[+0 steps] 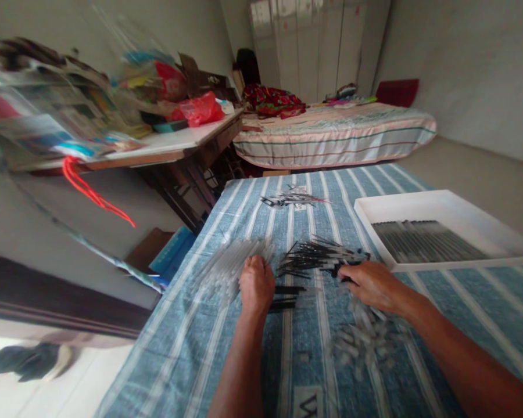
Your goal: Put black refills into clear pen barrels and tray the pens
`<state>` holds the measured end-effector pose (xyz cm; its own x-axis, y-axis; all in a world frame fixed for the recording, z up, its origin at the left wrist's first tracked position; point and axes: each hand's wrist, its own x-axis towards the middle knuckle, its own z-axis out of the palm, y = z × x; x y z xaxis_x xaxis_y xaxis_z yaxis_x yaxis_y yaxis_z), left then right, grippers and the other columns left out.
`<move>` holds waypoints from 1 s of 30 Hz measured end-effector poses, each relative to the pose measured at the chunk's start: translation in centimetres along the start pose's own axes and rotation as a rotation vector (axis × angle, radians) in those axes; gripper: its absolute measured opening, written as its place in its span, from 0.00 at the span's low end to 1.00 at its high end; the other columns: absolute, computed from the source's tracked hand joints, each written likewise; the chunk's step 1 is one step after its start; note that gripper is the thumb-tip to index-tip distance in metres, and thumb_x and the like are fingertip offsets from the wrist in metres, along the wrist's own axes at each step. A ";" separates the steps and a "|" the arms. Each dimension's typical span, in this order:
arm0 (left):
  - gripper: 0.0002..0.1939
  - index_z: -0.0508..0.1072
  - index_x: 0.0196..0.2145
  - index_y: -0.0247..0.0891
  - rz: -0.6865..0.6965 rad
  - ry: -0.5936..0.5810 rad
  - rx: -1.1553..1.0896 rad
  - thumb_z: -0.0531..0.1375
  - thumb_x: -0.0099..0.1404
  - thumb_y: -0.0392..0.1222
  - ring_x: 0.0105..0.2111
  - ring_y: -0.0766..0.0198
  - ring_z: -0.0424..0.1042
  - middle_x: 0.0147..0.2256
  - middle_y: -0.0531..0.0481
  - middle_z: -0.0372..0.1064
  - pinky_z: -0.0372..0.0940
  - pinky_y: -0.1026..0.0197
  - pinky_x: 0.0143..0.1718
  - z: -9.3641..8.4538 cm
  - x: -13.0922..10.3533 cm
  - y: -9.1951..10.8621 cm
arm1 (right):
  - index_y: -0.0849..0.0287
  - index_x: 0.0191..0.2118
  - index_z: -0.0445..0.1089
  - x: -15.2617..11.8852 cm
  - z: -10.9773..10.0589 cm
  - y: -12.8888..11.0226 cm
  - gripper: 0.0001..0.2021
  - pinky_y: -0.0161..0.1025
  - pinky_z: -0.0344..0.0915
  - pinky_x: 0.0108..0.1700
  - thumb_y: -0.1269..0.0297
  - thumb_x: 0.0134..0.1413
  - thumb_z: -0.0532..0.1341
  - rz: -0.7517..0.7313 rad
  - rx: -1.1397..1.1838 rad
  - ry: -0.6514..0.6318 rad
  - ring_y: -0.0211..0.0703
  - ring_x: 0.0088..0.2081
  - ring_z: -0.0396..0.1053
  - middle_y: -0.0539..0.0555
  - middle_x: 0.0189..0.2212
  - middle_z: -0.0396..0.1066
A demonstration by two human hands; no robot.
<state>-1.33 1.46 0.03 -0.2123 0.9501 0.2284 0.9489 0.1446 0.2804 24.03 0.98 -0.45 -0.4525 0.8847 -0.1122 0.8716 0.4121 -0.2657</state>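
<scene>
My left hand (256, 284) is closed at the right end of a pile of clear plastic tubes (226, 267), its fingers curled on one of them, mostly hidden. A heap of thin black sticks like pen refills (316, 255) lies between my hands. At its right end my right hand (370, 283) pinches a black stick end. Two small rows of black sticks (287, 296) lie just right of my left hand. Small clear caps (364, 342), blurred, are scattered below my right hand.
On the striped tablecloth (192, 360), a white tray (422, 200) at right holds a row of filled clear tubes (422, 241). Another small pile of thin pieces (294, 198) lies at the far end. A cluttered desk (192, 136) stands left, a bed (331, 136) beyond.
</scene>
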 end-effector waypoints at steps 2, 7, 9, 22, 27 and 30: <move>0.04 0.69 0.29 0.35 -0.009 -0.014 -0.117 0.54 0.58 0.34 0.32 0.62 0.70 0.29 0.48 0.69 0.61 0.64 0.35 0.1 0.2 0.1 | 0.55 0.38 0.72 0.2 0.0 -0.5 0.10 0.35 0.55 0.34 0.66 0.54 0.53 0.017 -0.046 0.007 0.45 0.34 0.71 0.54 0.31 0.75; 0.05 0.70 0.31 0.34 -0.016 -0.068 -0.425 0.55 0.56 0.37 0.30 0.63 0.71 0.28 0.49 0.71 0.62 0.64 0.33 0.4 0.1 0.4 | 0.55 0.37 0.72 1.1 0.4 -2.0 0.12 0.36 0.58 0.31 0.63 0.57 0.51 0.062 -0.200 0.018 0.46 0.32 0.73 0.56 0.28 0.75; 0.06 0.70 0.31 0.34 0.000 -0.080 -0.527 0.55 0.56 0.37 0.29 0.63 0.71 0.28 0.50 0.71 0.63 0.64 0.31 0.6 -0.1 0.6 | 0.58 0.37 0.72 1.3 0.5 -2.5 0.12 0.37 0.60 0.31 0.63 0.57 0.51 0.071 -0.244 0.022 0.48 0.32 0.73 0.58 0.28 0.75; 0.15 0.73 0.40 0.34 0.065 -0.215 -0.805 0.55 0.59 0.43 0.22 0.67 0.66 0.23 0.53 0.68 0.62 0.66 0.26 1.5 -1.0 1.5 | 0.59 0.37 0.72 1.7 1.1 -2.7 0.15 0.40 0.63 0.32 0.67 0.58 0.48 0.103 -0.287 0.065 0.51 0.32 0.74 0.60 0.28 0.75; 0.15 0.74 0.40 0.34 0.073 -0.243 -0.794 0.54 0.59 0.43 0.23 0.67 0.67 0.23 0.53 0.69 0.62 0.67 0.24 1.7 -1.1 1.5 | 0.57 0.34 0.73 1.5 1.0 -2.4 0.15 0.38 0.62 0.31 0.62 0.57 0.49 0.086 -0.268 0.030 0.49 0.32 0.74 0.58 0.28 0.75; 0.15 0.75 0.39 0.34 0.061 -0.238 -0.776 0.55 0.58 0.43 0.22 0.66 0.67 0.22 0.53 0.69 0.62 0.66 0.23 1.8 -1.0 1.5 | 0.56 0.34 0.73 1.6 0.9 -3.0 0.16 0.38 0.62 0.32 0.60 0.58 0.48 0.046 -0.259 0.035 0.48 0.32 0.73 0.57 0.28 0.76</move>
<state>0.76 1.19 -1.44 -0.0275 0.9961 0.0844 0.5068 -0.0589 0.8601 20.53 1.00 -0.68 -0.4086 0.9089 -0.0836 0.9123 0.4095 -0.0068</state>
